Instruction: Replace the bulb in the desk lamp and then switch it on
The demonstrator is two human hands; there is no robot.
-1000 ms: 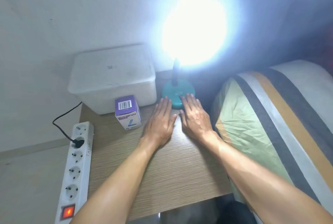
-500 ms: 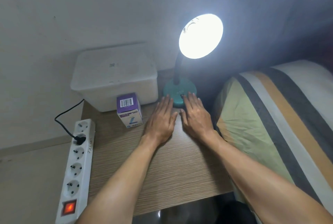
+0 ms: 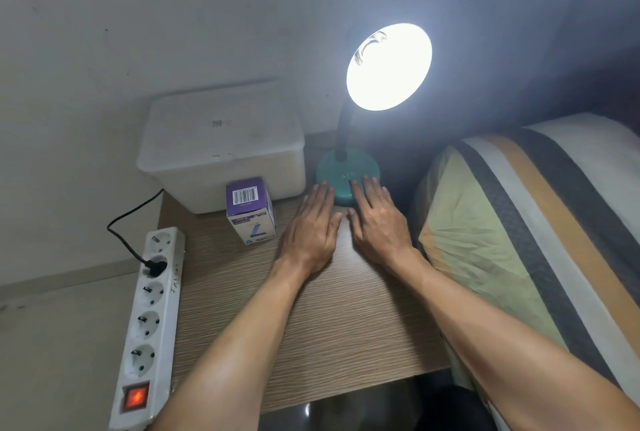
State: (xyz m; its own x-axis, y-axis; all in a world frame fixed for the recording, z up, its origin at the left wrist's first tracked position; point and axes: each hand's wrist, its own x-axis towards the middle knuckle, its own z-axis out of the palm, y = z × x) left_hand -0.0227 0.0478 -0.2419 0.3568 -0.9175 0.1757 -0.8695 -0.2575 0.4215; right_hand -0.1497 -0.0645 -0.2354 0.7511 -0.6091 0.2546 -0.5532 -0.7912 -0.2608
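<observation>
The desk lamp stands at the back of the wooden table point(image 3: 311, 326). Its round shade point(image 3: 389, 66) is lit and glares toward me, so the bulb inside is lost in the brightness. A dark neck rises from the teal round base point(image 3: 341, 167), which carries a dark switch point(image 3: 354, 183). My left hand point(image 3: 311, 226) lies flat on the table, fingertips at the base's front left edge. My right hand point(image 3: 377, 222) lies flat beside it, fingertips resting on the base beside the switch. Both hands hold nothing. A purple and white bulb box point(image 3: 250, 210) stands left of my left hand.
A white lidded plastic tub point(image 3: 221, 143) sits at the table's back left. A white power strip point(image 3: 149, 326) with a glowing red switch and one black plug lies along the left edge. A striped pillow point(image 3: 519, 229) presses against the right edge. A wall is close behind.
The glare of the lamp has shrunk from a wide bloom to a sharp lit disc as the view settled. My hands have stayed flat in front of the base.
</observation>
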